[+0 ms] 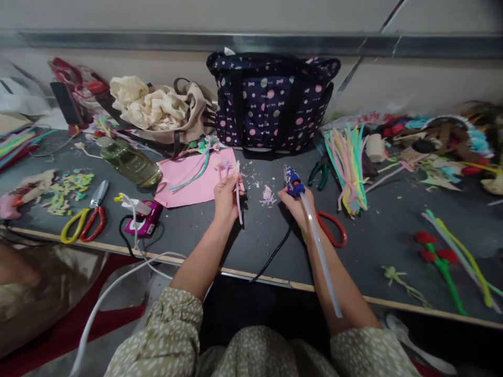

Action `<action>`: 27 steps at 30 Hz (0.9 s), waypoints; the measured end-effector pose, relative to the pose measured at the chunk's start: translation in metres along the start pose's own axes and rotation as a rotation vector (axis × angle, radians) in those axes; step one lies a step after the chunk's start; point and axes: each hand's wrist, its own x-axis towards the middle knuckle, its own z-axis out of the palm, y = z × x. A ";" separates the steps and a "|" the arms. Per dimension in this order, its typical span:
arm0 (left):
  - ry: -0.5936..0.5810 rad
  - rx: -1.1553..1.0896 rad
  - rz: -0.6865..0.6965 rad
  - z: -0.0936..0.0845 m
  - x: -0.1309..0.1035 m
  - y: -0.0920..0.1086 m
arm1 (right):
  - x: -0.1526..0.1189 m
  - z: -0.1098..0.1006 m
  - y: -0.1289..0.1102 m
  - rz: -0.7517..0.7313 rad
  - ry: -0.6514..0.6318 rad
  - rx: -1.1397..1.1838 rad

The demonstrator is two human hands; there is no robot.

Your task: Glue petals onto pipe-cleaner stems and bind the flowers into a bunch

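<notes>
Pale stem (239,204) is pinched between the left hand's (226,199) thumb and fingers, its tip exposed above them, presumably for steady control. Right hand (302,207) grasps the blue glue gun (293,183); its long glue stick (322,256) projects rearward, apparently for feeding. Purple scraps (268,196) lie between both hands' fingers.

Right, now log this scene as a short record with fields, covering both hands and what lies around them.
left hand: pinching a pale thin strip
right hand: gripping a blue glue gun, with a clear glue stick extending from it
between hands: small lilac cluster
scissors: open-handled, one yellow loop, one red
back: dark patterned bag
right side: bundle of pastel stems
</notes>
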 end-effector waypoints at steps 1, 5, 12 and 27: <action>-0.002 -0.004 -0.002 0.000 0.000 -0.001 | 0.004 0.002 0.000 0.007 -0.014 -0.041; -0.002 -0.020 -0.009 -0.001 0.001 -0.002 | 0.023 0.008 -0.008 0.045 -0.045 -0.273; 0.035 -0.055 -0.022 -0.001 0.002 0.001 | 0.035 0.028 -0.024 0.188 -0.147 -0.507; -0.043 -0.015 -0.053 -0.003 0.002 -0.004 | 0.043 0.022 -0.006 0.038 -0.135 -0.360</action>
